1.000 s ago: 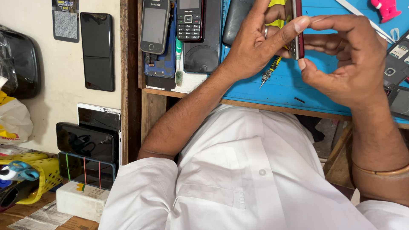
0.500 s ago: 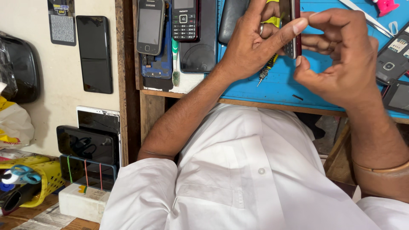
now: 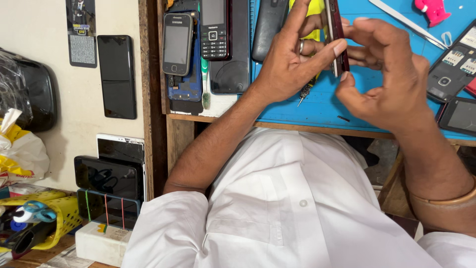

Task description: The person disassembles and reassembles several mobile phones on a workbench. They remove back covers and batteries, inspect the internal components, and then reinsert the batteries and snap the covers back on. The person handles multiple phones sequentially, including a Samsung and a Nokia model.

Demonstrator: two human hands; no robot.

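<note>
A slim dark-red phone [image 3: 336, 37] is clamped edge-on in the grip of both hands, the left hand [image 3: 290, 64] pinching one side, the right hand [image 3: 386, 79] the other, above the blue mat [image 3: 322, 106] on the desk. A yellow-handled screwdriver [image 3: 308, 82] is tucked under the left palm. Several old phones [image 3: 198, 49] are laid out just to the left.

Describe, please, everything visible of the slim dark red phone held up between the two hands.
The dark red phone is seen edge-on, a thin glossy slab with a lighter strip along its side, standing roughly upright above the blue mat. The left hand presses it with the thumb, and the right hand pinches it from the other side. Its screen and back are hidden.
</note>
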